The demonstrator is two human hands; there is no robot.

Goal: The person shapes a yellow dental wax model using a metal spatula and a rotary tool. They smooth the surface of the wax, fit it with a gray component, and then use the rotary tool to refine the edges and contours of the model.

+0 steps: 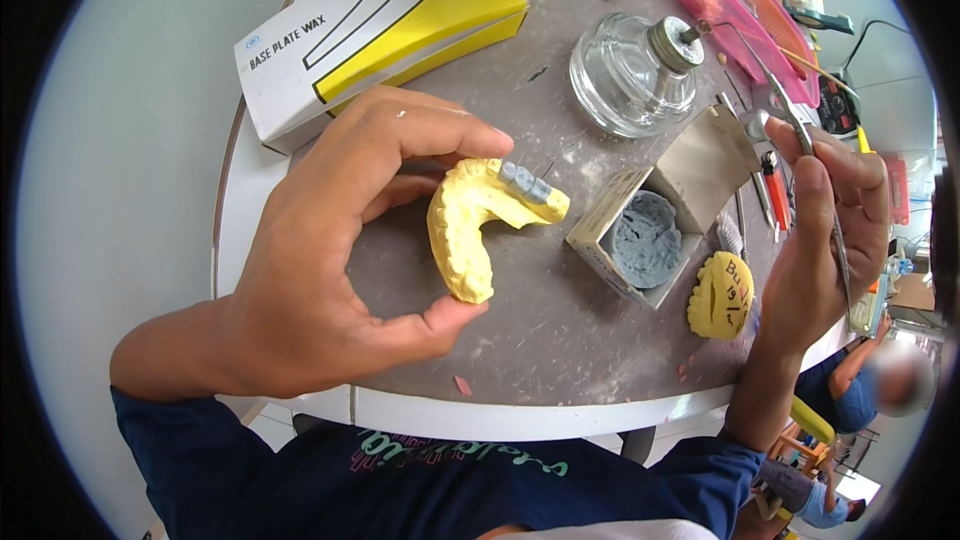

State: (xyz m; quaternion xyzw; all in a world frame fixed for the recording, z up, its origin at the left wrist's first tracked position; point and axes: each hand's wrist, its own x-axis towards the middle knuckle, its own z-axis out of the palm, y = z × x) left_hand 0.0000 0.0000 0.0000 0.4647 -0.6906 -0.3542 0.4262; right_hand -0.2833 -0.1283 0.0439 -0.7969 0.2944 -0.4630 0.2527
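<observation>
My left hand (pixel 300 250) pinches a yellow plaster dental cast (pixel 450 230) between thumb and fingers, above the table. A few grey wax teeth (pixel 525 181) sit along one arm of its arch, with a thin pin standing beside them. In my right hand (pixel 815 230) is a slim metal wax carver (pixel 787 105), held like a pen. Its bent tip is close to the wick of a glass spirit lamp (pixel 630 85); I cannot make out a flame. Between the hands an opened small carton (pixel 610 230) holds grey wax (pixel 645 238). Nearest my right wrist lies another yellow cast (pixel 721 300).
A white and yellow box (pixel 400 30) lies at the far left, and a pink basket (pixel 745 10) at the far right. A red-handled knife (pixel 775 185) and other tools lie beside the carton. Wax scraps dot the grey tabletop (pixel 560 360). Other people (pixel 850 380) are at right.
</observation>
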